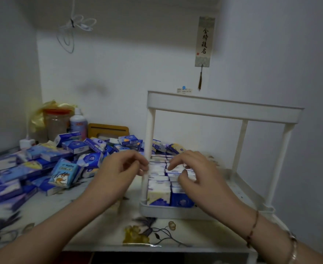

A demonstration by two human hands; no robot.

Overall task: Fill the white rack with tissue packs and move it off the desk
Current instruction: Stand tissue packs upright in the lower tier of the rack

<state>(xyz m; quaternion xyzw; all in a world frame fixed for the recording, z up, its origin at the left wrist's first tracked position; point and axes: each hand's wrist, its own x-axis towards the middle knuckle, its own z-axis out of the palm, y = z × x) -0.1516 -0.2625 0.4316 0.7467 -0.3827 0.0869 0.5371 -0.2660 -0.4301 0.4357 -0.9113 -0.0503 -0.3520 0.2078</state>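
The right hand (190, 168) is held with fingers loosely curled over the tissue packs (163, 184) standing in the lower tray of the white rack (223, 109); whether a pack is pinched cannot be told. The left hand (121, 166) is curled at the rack's front-left post, seemingly empty. The rack is stood at the bench's (92, 221) right edge, half filled. A loose pile of packs (48, 161) is heaped toward the left edge. The packs are judged light, soft and slippery, best pinched across their narrow sides; the rack seems stiff plastic, best lifted by its posts.

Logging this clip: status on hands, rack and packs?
Left hand at the rack's front post, grip unclear. Right hand over packs in the lower tray. White rack part filled, on desk. Loose pile waits left.
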